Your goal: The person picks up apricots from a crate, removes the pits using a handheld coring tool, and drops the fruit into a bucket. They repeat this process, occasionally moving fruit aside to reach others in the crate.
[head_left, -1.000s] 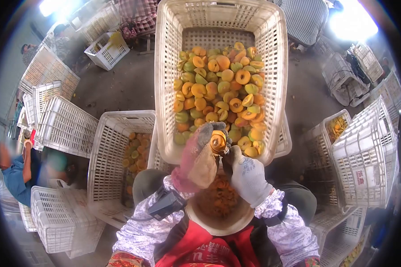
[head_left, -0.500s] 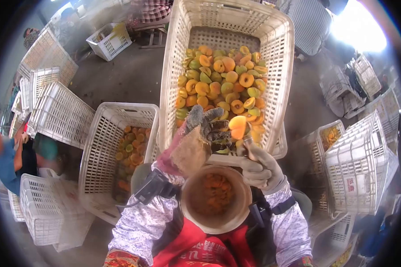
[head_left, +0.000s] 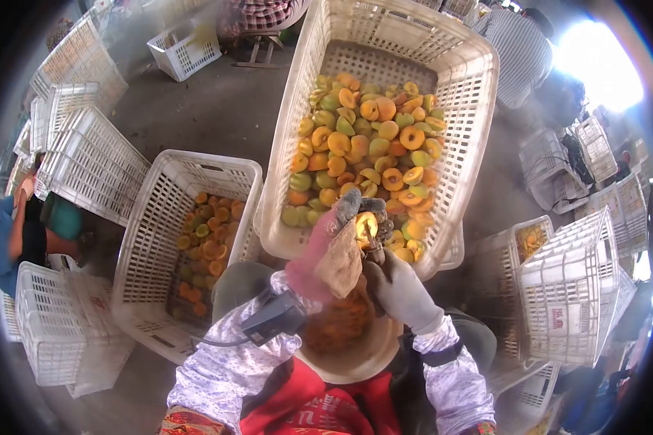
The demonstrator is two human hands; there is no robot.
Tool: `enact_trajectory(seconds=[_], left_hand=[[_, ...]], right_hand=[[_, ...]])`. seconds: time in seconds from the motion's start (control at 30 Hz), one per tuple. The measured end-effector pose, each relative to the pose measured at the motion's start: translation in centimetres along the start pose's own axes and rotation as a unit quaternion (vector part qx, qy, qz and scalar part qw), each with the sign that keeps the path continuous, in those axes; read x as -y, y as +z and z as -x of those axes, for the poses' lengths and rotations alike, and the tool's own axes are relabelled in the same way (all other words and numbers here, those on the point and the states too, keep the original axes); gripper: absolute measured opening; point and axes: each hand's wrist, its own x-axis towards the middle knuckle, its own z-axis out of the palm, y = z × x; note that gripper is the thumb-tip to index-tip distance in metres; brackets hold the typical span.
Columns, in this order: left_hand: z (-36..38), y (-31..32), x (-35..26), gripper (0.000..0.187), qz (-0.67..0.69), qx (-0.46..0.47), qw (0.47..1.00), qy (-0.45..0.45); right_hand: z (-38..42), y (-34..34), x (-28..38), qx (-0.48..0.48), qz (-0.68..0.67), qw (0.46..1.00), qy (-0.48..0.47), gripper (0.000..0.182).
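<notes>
My left hand (head_left: 332, 243), in a dark-fingered glove with a tan pad across it, grips an apricot half (head_left: 364, 226) with its cut side facing up. In my gloved right hand (head_left: 406, 291) is a small pitting tool (head_left: 372, 246), its tip against the middle of that fruit; my fingers partly hide its handle. Below both hands, a round bucket (head_left: 374, 362) between my knees contains orange pieces. Just beyond the hands stands a large white crate (head_left: 466, 145) of cut apricots (head_left: 370, 145), orange and green.
A second white crate (head_left: 141, 283) with apricot halves stands at my left. Stacked crates rise on the left (head_left: 98, 170) and right (head_left: 569, 290). Another person's arm (head_left: 20, 217) shows at far left, and a person in a striped top (head_left: 511, 51) is at upper right.
Both hands have come together over the bucket. The bright apricot half, earlier beyond the fingertips, now sits in my left hand with the tool against it. The view has tilted slightly.
</notes>
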Motion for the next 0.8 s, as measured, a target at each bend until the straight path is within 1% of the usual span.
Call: enact_trajectory(seconds=[0.03,0.07,0.1,0.13,0.17,0.2,0.23,0.27,0.3,0.33,0.37,0.4,0.43,0.47,0.5,0.53,0.57,0.6,0.63,0.67,0.7,0.73,0.77,0.8], left_hand=[[-0.1,-0.1,0.0,0.038,-0.004,-0.003,1.000,-0.001],[-0.3,-0.4,0.1,0.037,0.004,-0.003,1.000,0.007],[-0.5,-0.4,0.1,0.035,0.012,-0.002,1.000,0.015],[-0.8,-0.2,0.1,0.034,0.031,-0.019,0.999,0.014],[-1.0,-0.7,0.4,0.034,0.027,-0.020,0.999,0.011],[-1.4,-1.6,1.0,0.034,0.013,-0.028,0.999,0.028],[-1.5,-2.2,1.3,0.034,-0.002,-0.036,0.998,0.045],[-1.4,-1.1,0.0,0.031,0.033,0.030,0.999,-0.008],[-1.2,-1.0,-0.2,0.031,0.029,0.030,0.999,-0.010],[-1.1,-0.8,-0.4,0.029,0.016,0.044,0.999,-0.009],[-1.0,-0.7,-0.4,0.026,0.003,0.058,0.998,-0.007],[-1.0,-0.7,-0.1,0.026,0.001,0.058,0.998,-0.009],[-1.2,-0.8,0.6,0.024,-0.091,0.046,0.993,0.060],[-1.3,-1.1,1.1,0.023,-0.180,0.034,0.975,0.128],[-1.5,-2.4,1.7,0.023,-0.182,0.034,0.975,0.126],[-1.9,-4.5,2.3,0.023,-0.132,0.063,0.985,0.090],[-2.0,-5.7,2.4,0.025,-0.080,0.091,0.991,0.053],[-1.2,-4.4,1.6,0.029,-0.258,0.097,0.957,0.090],[-1.3,-4.6,1.7,0.029,-0.259,0.097,0.957,0.088],[-1.4,-5.0,1.8,0.033,-0.245,0.092,0.963,0.073],[-1.2,-3.6,1.2,0.038,-0.230,0.085,0.968,0.060],[-1.3,-1.6,1.2,0.042,-0.137,-0.069,0.988,0.006],[-1.0,-1.6,1.2,0.040,-0.142,-0.058,0.988,-0.012],[-0.9,-1.5,1.1,0.038,-0.151,-0.036,0.988,-0.014]], right_hand=[[0.0,0.7,-0.1,-0.041,0.092,0.993,-0.067,0.040],[0.0,1.1,-0.1,-0.043,0.088,0.993,-0.068,0.040],[0.0,1.3,-0.1,-0.070,0.186,0.974,-0.107,0.030],[0.0,1.5,-0.1,-0.097,0.283,0.944,-0.143,0.021],[0.0,1.5,0.1,-0.100,0.280,0.944,-0.141,0.021],[0.1,1.4,0.3,-0.094,0.140,0.981,-0.098,0.024],[0.3,1.3,0.5,-0.088,-0.004,0.995,-0.054,0.027],[0.4,0.8,0.8,-0.091,-0.007,0.994,-0.052,0.027],[0.4,0.0,1.2,-0.027,-0.071,0.997,0.014,0.029],[0.4,-0.4,1.3,0.038,-0.134,0.987,0.079,0.031],[0.4,-0.3,1.1,0.036,-0.137,0.987,0.079,0.031],[0.4,0.0,0.6,-0.021,-0.065,0.998,-0.016,0.032],[0.5,0.4,0.1,-0.079,0.008,0.991,-0.108,0.032],[0.5,1.4,-0.8,-0.081,0.007,0.991,-0.106,0.032],[0.4,2.6,-1.7,-0.134,0.023,0.980,-0.147,0.027],[0.4,3.4,-2.3,-0.188,0.039,0.964,-0.186,0.022],[0.6,2.3,-1.1,-0.191,0.037,0.963,-0.185,0.022],[1.1,0.0,1.2,-0.041,-0.170,0.984,0.029,0.017],[1.4,-1.9,3.1,0.113,-0.358,0.896,0.238,0.013],[1.3,-2.5,4.0,0.117,-0.376,0.886,0.244,0.014],[1.3,-2.7,3.5,0.118,-0.376,0.886,0.244,0.014],[1.4,-2.9,2.6,0.138,-0.391,0.874,0.254,0.018],[1.3,-3.2,2.5,0.157,-0.407,0.860,0.264,0.023],[1.4,-3.9,3.5,0.158,-0.424,0.858,0.244,0.028]])
